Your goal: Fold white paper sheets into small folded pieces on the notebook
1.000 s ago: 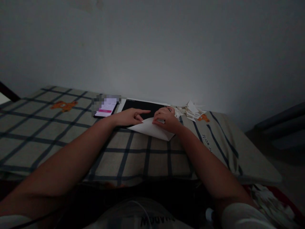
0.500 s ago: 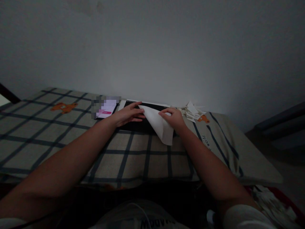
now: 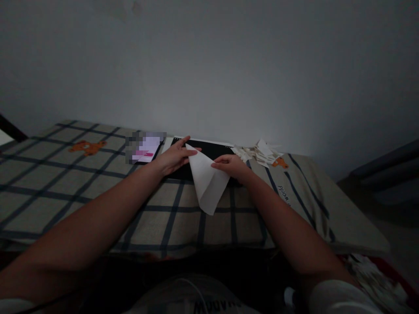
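Observation:
A folded white sheet of paper forms a triangle with its point toward me, lifted slightly off the checked cloth. My left hand pinches its far left corner between thumb and fingers. My right hand holds its right corner. Both hands are over a black board that lies flat near the wall.
A lit phone lies left of the black board. A heap of small folded paper pieces sits to the right of it. The plaid cloth with orange bear prints covers the surface; its right edge drops off near more paper scraps.
The paper, pressed flat under both hands a second ago, has been lifted and turned so its point now hangs toward me. My left hand moved from pressing to pinching a corner.

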Demonstrator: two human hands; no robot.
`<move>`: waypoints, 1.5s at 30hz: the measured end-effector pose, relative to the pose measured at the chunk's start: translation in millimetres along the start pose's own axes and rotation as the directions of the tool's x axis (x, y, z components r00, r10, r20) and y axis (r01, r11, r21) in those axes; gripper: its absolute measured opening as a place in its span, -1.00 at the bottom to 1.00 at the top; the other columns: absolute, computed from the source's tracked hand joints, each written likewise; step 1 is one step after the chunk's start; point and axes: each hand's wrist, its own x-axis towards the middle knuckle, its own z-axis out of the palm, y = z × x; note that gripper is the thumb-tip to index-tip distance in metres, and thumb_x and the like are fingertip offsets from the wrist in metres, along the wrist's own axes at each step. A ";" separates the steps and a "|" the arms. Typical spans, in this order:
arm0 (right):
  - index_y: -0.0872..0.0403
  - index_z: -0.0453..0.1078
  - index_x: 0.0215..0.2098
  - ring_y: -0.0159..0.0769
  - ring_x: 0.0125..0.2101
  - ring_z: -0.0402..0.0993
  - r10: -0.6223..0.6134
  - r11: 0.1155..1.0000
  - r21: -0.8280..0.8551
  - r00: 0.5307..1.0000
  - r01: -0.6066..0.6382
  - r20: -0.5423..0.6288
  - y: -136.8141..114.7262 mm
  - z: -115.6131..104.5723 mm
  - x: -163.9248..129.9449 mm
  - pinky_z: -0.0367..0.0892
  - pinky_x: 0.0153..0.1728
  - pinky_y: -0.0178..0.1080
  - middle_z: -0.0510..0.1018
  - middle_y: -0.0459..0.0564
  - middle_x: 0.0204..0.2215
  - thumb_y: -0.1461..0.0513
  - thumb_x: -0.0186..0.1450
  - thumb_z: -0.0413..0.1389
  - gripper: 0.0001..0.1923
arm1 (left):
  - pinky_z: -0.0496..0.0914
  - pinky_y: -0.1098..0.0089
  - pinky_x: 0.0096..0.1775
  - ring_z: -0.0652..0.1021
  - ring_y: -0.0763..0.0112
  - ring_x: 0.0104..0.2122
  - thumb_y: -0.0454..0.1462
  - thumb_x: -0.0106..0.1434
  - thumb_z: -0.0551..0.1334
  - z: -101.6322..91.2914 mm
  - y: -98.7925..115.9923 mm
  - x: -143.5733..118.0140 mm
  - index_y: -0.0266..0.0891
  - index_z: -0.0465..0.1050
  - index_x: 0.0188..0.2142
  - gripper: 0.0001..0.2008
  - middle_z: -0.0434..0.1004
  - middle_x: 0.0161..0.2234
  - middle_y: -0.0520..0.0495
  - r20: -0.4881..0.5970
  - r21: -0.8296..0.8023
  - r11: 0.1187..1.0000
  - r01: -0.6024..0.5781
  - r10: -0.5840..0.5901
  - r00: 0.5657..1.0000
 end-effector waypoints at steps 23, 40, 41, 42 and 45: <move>0.08 0.39 -0.53 -0.40 -0.55 0.28 -0.050 0.979 -0.202 0.995 0.031 -0.088 3.8 3.8 2.5 0.14 -0.52 -0.31 0.42 -0.12 -0.59 -0.02 0.08 0.24 -0.66 | 0.42 0.28 -0.06 0.52 0.31 -0.10 -0.25 0.18 0.27 -6.5 -19.0 13.3 -0.26 0.40 0.04 -0.58 0.50 -0.03 -0.18 -0.033 0.287 0.942 -0.175 0.192 0.981; 0.06 0.35 -0.56 -0.37 -0.50 0.30 -0.185 0.831 -0.554 0.966 0.054 -0.182 15.7 13.2 5.7 0.09 -0.47 -0.29 0.44 -0.11 -0.55 0.11 0.21 0.15 -0.74 | 0.00 0.16 0.26 0.20 0.10 0.28 -0.04 0.27 0.17 -6.1 -23.5 1.6 -0.27 0.28 0.22 -0.41 0.19 0.28 -0.28 0.659 0.714 0.124 -0.689 0.213 0.722; 0.06 0.36 -0.55 -0.37 -0.50 0.30 -0.179 0.825 -0.563 0.970 0.056 -0.167 15.1 13.0 5.5 0.09 -0.47 -0.29 0.45 -0.10 -0.55 0.11 0.22 0.15 -0.75 | 0.00 0.14 0.25 0.18 0.07 0.28 -0.04 0.25 0.19 -8.8 -22.3 2.3 -0.27 0.30 0.21 -0.40 0.18 0.28 -0.28 0.666 0.717 0.093 -0.691 0.200 0.718; 0.06 0.38 -0.54 -0.37 -0.50 0.30 -0.172 0.820 -0.569 0.974 0.058 -0.149 14.3 13.0 5.2 0.09 -0.47 -0.29 0.45 -0.10 -0.54 0.11 0.22 0.15 -0.75 | 0.00 0.12 0.25 0.18 0.03 0.28 -0.04 0.23 0.21 -11.1 -20.8 2.7 -0.26 0.32 0.19 -0.40 0.18 0.28 -0.28 0.667 0.723 0.062 -0.688 0.196 0.719; 0.07 0.41 -0.52 -0.36 -0.49 0.31 -0.157 0.817 -0.572 0.983 0.075 -0.095 11.5 13.7 4.2 0.10 -0.46 -0.28 0.47 -0.09 -0.53 0.11 0.22 0.15 -0.76 | 0.03 0.06 0.22 0.20 -0.04 0.25 -0.05 0.21 0.22 -15.1 -16.3 3.2 -0.23 0.37 0.16 -0.43 0.22 0.26 -0.27 0.666 0.736 -0.008 -0.677 0.188 0.722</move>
